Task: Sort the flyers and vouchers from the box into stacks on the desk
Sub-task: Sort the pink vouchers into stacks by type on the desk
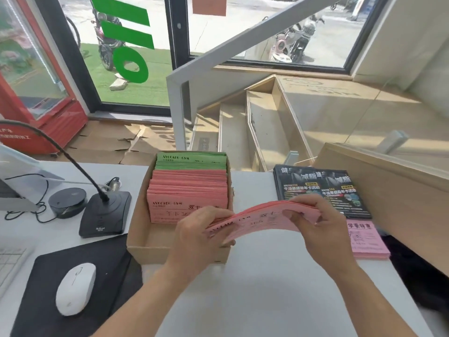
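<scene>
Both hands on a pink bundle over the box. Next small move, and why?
Probably carry the pink bundle right and lay it on the desk. The left hand and right hand grip it by its ends above the cardboard box, so it is already lifted out. Stacks lie at right: dark flyers and a pink stack. Whether it matches that pink stack is unclear.

Arched pink voucher bundle (pixel 262 221) above cardboard box (pixel 143 244) of pink and green vouchers (pixel 189 188).

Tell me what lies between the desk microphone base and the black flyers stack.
The head view shows the cardboard box there, holding red vouchers and green vouchers.
</scene>
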`<state>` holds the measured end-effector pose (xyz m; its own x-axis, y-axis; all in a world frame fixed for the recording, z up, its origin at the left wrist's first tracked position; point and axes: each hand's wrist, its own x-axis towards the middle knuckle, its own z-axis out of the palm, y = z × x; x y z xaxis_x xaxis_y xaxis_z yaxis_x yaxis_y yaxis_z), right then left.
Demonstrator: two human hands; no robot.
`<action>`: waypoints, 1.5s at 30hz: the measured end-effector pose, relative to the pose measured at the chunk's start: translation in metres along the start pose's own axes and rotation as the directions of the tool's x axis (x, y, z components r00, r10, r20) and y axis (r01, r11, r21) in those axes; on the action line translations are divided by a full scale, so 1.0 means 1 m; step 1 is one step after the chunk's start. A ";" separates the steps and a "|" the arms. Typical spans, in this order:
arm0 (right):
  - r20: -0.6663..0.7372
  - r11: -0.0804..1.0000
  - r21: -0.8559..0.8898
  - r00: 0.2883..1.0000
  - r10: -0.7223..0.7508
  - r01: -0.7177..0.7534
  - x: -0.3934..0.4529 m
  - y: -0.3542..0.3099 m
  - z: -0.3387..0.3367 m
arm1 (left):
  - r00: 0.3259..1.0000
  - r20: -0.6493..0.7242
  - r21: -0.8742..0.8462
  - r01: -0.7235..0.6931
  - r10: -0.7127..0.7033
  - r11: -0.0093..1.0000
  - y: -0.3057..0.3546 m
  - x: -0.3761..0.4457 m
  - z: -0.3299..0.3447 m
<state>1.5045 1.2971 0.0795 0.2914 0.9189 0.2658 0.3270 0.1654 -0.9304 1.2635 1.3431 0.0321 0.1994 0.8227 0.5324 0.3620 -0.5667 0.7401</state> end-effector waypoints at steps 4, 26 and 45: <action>-0.039 0.985 -0.051 0.986 0.160 -0.162 -0.017 0.035 -0.067 | 0.990 0.046 0.007 -0.137 0.136 0.991 0.020 -0.003 0.066; 0.069 0.844 -0.284 0.869 0.491 -0.455 -0.075 0.160 -0.207 | 0.852 0.305 -0.078 0.468 -0.425 0.880 0.037 -0.073 0.213; -0.178 0.911 -0.228 0.934 0.308 -0.344 -0.011 0.182 -0.218 | 0.813 0.205 -0.114 0.572 -0.545 0.812 0.051 -0.007 0.281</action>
<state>1.7569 1.2387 -0.0375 0.5335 0.8458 0.0066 0.4025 -0.2469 -0.8815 1.5365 1.3214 -0.0497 0.1514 0.9870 -0.0541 0.3045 0.0055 0.9525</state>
